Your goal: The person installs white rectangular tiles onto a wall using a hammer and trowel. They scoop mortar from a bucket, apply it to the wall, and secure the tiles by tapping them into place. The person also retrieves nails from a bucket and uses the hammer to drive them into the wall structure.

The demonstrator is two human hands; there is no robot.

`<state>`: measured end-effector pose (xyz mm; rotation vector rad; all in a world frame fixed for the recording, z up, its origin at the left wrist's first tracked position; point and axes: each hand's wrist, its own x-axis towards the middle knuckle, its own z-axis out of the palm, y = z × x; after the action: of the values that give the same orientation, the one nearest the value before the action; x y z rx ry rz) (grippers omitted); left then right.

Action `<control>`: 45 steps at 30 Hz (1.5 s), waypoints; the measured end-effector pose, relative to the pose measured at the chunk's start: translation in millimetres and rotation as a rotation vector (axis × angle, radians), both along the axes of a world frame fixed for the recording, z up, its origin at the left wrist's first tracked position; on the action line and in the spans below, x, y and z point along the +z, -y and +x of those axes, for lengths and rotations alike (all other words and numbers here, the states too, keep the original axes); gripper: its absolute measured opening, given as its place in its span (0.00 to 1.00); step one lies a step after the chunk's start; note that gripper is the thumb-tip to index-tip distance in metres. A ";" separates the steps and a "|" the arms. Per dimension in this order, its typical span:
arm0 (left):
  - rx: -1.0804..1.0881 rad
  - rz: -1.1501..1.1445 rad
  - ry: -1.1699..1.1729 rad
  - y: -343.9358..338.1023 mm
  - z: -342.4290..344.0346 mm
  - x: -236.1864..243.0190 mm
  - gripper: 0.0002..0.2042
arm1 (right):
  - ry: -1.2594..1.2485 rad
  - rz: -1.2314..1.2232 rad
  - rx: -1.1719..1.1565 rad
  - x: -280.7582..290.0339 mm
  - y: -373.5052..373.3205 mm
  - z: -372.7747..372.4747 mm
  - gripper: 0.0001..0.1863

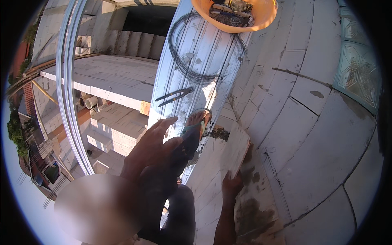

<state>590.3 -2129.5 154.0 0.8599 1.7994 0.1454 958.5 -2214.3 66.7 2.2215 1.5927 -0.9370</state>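
My left hand [152, 141] hovers over my bent leg with its fingers spread, holding nothing. My right hand [232, 184] is closed around the lower end of a flat, pale board [234, 150] with a brown edge. The board stands tilted close to the block wall [281, 122]. Beyond my left hand, a pair of pincers [186, 92] with dark handles lies on the ribbed metal plank [212, 49]. A loose coil of thin dark wire [200, 77] rests farther along the plank. My foot [197, 118] in a flip-flop is on the plank too.
An orange basin [265, 18] with tools and scraps stands at the plank's far end. Shiny metal rails [67, 81] rise on the left, above a drop to lower block walls. Wire ends [267, 154] stick out of the wall; glass blocks [355, 75] are set at right.
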 end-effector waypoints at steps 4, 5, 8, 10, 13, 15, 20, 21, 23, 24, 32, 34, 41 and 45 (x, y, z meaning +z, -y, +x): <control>0.075 -0.135 0.074 3.2 -51.6 -115.8 0.33 | 0.034 -0.024 -0.087 2.3 -2.7 -5.9 0.17; -0.002 -0.059 -0.021 16.3 -67.3 -154.2 0.33 | 0.021 -0.015 -0.068 -0.2 -3.1 -3.8 0.17; -0.063 0.073 -0.284 56.7 -101.3 -246.2 0.33 | 0.019 0.001 -0.026 4.1 -4.2 -4.4 0.17; 0.117 0.095 -0.382 76.9 -105.5 -283.3 0.33 | 0.044 -0.030 -0.049 6.8 -8.6 -6.5 0.17; 0.105 0.135 -0.427 107.5 -68.0 -288.3 0.37 | 0.098 -0.093 -0.134 11.3 -13.0 -2.4 0.17; -0.006 0.149 -0.382 127.3 -52.4 -284.4 0.41 | 0.091 -0.044 -0.154 9.5 -17.5 -5.1 0.17; -0.025 0.157 -0.490 106.7 -49.0 -293.1 0.53 | 0.047 -0.093 -0.098 5.7 -14.6 -4.3 0.17; 0.002 0.112 -0.489 93.4 -49.9 -296.1 0.54 | 0.072 -0.120 -0.089 5.8 -14.4 -3.2 0.17; 0.014 0.084 -0.498 67.7 -51.7 -300.3 0.58 | 0.044 -0.110 -0.118 2.9 -13.2 3.9 0.17; 0.003 0.064 -0.500 56.5 -52.9 -303.6 0.60 | 0.027 -0.105 -0.130 1.0 -13.2 7.0 0.17; -0.020 -0.114 -0.468 21.3 -38.0 -324.6 0.62 | 0.011 0.131 0.030 5.5 -17.7 10.3 0.25; -0.012 -0.097 -0.462 23.1 -40.0 -328.7 0.57 | 0.025 0.101 0.092 -15.2 1.5 37.8 0.30; 0.006 -0.079 -0.522 36.3 -40.6 -334.7 0.57 | -0.055 -0.283 0.226 -26.8 -66.2 20.3 0.35; -0.027 -0.149 -0.512 20.8 -38.3 -333.4 0.56 | -0.256 -0.043 0.505 -66.7 -165.4 -65.5 0.33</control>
<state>552.0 -2150.3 -179.4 0.8644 2.2368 -0.2463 892.9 -2048.9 0.0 1.5893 2.0825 -1.1087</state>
